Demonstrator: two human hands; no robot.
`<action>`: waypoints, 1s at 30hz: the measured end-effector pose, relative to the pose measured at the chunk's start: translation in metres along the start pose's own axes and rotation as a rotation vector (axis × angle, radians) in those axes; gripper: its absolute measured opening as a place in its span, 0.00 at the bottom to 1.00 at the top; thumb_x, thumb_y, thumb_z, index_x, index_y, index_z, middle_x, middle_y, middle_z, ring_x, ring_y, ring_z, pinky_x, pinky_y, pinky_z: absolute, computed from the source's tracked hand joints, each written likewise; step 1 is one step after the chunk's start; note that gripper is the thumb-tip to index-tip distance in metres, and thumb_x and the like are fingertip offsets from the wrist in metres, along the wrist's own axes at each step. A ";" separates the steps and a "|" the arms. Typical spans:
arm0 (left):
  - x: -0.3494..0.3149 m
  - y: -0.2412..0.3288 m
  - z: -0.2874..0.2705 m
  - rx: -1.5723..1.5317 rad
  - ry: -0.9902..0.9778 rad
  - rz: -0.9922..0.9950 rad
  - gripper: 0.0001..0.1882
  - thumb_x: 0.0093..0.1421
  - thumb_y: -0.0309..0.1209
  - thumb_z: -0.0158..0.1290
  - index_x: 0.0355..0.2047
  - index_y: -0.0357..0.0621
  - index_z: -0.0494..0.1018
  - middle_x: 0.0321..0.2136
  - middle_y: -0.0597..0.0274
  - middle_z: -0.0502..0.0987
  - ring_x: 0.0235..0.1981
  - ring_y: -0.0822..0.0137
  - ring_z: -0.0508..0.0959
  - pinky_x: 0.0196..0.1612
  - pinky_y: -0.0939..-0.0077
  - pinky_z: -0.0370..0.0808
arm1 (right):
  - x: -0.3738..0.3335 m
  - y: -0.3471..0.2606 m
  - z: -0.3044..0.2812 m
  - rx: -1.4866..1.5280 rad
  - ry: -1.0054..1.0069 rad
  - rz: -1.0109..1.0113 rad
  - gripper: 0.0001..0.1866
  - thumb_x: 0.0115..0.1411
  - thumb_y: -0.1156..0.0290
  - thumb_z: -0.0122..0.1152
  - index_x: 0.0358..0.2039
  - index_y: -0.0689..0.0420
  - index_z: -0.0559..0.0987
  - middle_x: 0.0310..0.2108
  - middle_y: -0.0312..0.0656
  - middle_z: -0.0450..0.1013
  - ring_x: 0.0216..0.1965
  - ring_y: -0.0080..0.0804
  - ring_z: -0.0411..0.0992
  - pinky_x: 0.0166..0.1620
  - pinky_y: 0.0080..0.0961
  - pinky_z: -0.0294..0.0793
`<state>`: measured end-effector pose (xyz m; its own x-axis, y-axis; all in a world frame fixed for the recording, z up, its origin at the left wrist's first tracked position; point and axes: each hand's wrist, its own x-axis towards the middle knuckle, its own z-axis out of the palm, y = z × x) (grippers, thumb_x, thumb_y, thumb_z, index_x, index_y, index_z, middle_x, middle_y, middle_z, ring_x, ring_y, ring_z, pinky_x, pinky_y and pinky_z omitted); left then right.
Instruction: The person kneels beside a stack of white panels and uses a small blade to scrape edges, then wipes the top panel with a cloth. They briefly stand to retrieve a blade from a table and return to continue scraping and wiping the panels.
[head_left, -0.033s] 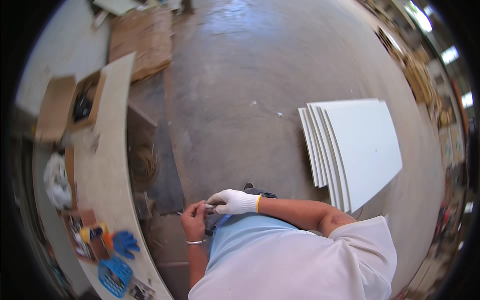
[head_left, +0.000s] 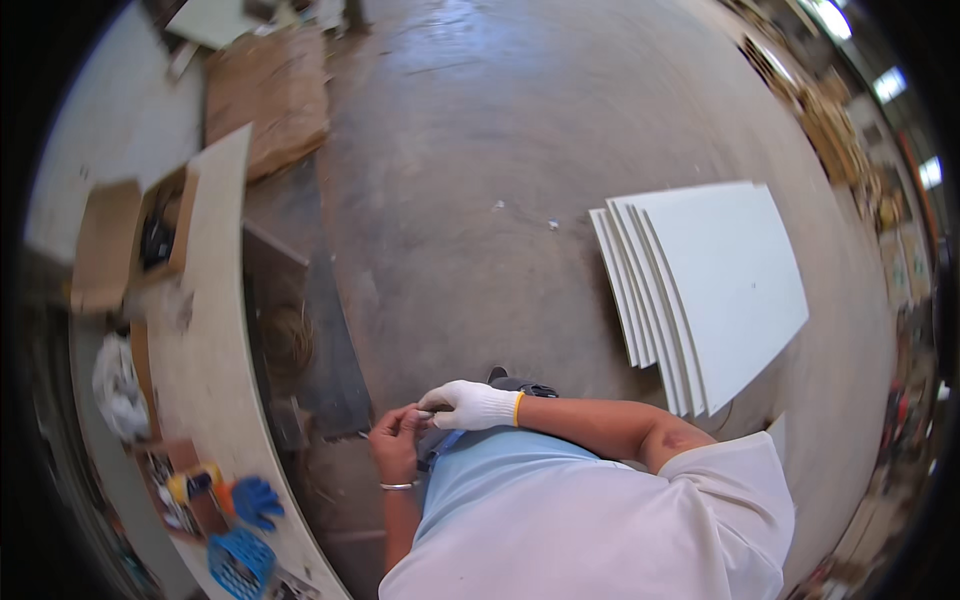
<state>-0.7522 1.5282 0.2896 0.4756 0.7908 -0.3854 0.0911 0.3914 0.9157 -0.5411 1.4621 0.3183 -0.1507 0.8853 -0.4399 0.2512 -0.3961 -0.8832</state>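
In front of my waist the two hands meet at their fingertips. My left hand (head_left: 395, 447), bare with a pale bracelet (head_left: 398, 486) at the wrist, is closed in a pinch. A white knit glove with a yellow cuff covers my right hand (head_left: 470, 406), whose fingers are curled against the left fingertips. Something small and greyish shows between them, too small to name. The workbench (head_left: 205, 360) lies to the left of both hands, apart from them.
On the bench are a blue basket (head_left: 240, 562), a blue glove (head_left: 257, 502), an open cardboard box (head_left: 180, 225) and a white plastic bag (head_left: 120, 390). A stack of white panels (head_left: 725, 280) lies on the floor at right. Brown cardboard (head_left: 268, 100) lies at far left.
The view has shifted slightly, so the bench and its things sit a little lower. My hands stay together at my waist, the fingers nearly unchanged.
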 end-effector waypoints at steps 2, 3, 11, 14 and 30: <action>0.017 -0.008 0.066 0.113 -0.104 -0.045 0.07 0.72 0.26 0.63 0.44 0.33 0.84 0.33 0.60 0.87 0.30 0.74 0.81 0.37 0.78 0.80 | -0.037 0.032 -0.039 0.038 0.090 0.046 0.21 0.70 0.61 0.65 0.56 0.62 0.83 0.49 0.55 0.84 0.52 0.45 0.83 0.57 0.38 0.78; 0.027 -0.007 0.092 0.140 -0.167 -0.017 0.07 0.71 0.26 0.63 0.43 0.33 0.84 0.33 0.60 0.86 0.30 0.74 0.81 0.38 0.78 0.80 | -0.055 0.045 -0.057 0.088 0.155 0.027 0.20 0.70 0.60 0.65 0.55 0.61 0.84 0.47 0.53 0.84 0.49 0.43 0.83 0.55 0.37 0.79; 0.101 0.004 0.283 0.278 -0.580 -0.234 0.08 0.73 0.29 0.60 0.40 0.35 0.83 0.30 0.60 0.86 0.27 0.74 0.81 0.34 0.78 0.79 | -0.173 0.131 -0.172 0.444 0.477 0.110 0.18 0.70 0.58 0.67 0.52 0.59 0.86 0.36 0.39 0.83 0.33 0.24 0.77 0.39 0.29 0.79; 0.142 -0.018 0.340 0.327 -0.631 -0.382 0.09 0.74 0.29 0.57 0.43 0.35 0.83 0.30 0.61 0.86 0.26 0.74 0.80 0.33 0.78 0.78 | -0.198 0.171 -0.195 0.732 0.651 0.098 0.16 0.71 0.66 0.64 0.52 0.63 0.86 0.36 0.37 0.82 0.35 0.22 0.77 0.42 0.26 0.79; 0.352 -0.170 0.637 0.837 -0.776 -0.465 0.12 0.72 0.23 0.53 0.52 0.33 0.80 0.36 0.59 0.86 0.32 0.74 0.81 0.39 0.77 0.79 | -0.274 0.397 -0.480 1.300 1.202 0.323 0.15 0.68 0.80 0.66 0.54 0.66 0.83 0.44 0.42 0.84 0.46 0.23 0.81 0.53 0.24 0.80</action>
<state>-0.0423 1.4403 0.0707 0.6162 0.0558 -0.7856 0.7868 -0.0871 0.6110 0.0586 1.1794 0.1663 0.6002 0.1816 -0.7790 -0.7956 0.0353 -0.6048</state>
